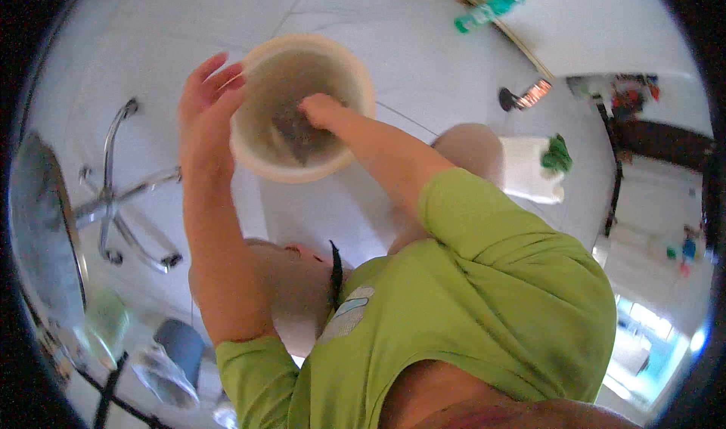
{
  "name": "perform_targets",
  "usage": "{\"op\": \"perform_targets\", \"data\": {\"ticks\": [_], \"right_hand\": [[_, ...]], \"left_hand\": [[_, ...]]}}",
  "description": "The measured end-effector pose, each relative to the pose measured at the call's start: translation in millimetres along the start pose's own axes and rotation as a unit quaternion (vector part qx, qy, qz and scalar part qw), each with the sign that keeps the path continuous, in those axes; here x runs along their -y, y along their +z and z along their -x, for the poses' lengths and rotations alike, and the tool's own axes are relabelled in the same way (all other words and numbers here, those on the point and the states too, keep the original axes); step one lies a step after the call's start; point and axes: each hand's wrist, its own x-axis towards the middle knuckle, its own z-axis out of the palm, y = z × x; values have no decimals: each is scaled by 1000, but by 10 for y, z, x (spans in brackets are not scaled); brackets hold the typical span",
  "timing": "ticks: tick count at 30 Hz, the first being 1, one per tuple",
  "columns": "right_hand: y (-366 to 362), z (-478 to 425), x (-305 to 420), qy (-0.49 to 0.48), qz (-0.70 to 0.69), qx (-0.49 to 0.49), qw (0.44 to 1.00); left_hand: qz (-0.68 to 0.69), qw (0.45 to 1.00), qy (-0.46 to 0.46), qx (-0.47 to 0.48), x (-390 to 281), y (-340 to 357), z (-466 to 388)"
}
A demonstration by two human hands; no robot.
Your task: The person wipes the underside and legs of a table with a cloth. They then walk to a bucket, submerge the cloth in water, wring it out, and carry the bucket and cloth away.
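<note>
A cream-coloured bucket (pixel 363 89) stands on the pale floor before me. My left hand (pixel 211 91) is at the left side of its rim, fingers apart and holding nothing. I cannot tell whether those fingers touch the rim. My right hand (pixel 322 111) reaches down inside, its fingertips bent toward a dark, blurred mass (pixel 303 137) at the bottom. That mass looks wet or soft, but blur hides what it is. Whether the right fingers grip any of it cannot be made out.
Left of me is a chair's chrome star base (pixel 108 193) with castors. A green-labelled bottle (pixel 489 12) lies at the upper right. A white object (pixel 530 171) with a green bunched item (pixel 557 154) sits right of my knee. A grey stool (pixel 180 344) is at the lower left.
</note>
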Motion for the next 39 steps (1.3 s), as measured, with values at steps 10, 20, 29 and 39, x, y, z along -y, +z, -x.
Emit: {"op": "perform_targets", "data": {"ticks": [10, 20, 29, 39], "right_hand": [[-1548, 1150, 644, -148, -207, -193, 948], [-2330, 1674, 755, -299, -426, -372, 768], [-1878, 833, -70, -101, -324, -125, 932], [-1366, 527, -64, -161, -202, 42, 965]], "left_hand": [[-50, 987, -67, 136, 465, 394, -211], [-129, 972, -124, 150, 728, 572, -69], [-364, 926, 88, 46, 521, 387, 124], [-567, 815, 109, 55, 314, 698, 31]]}}
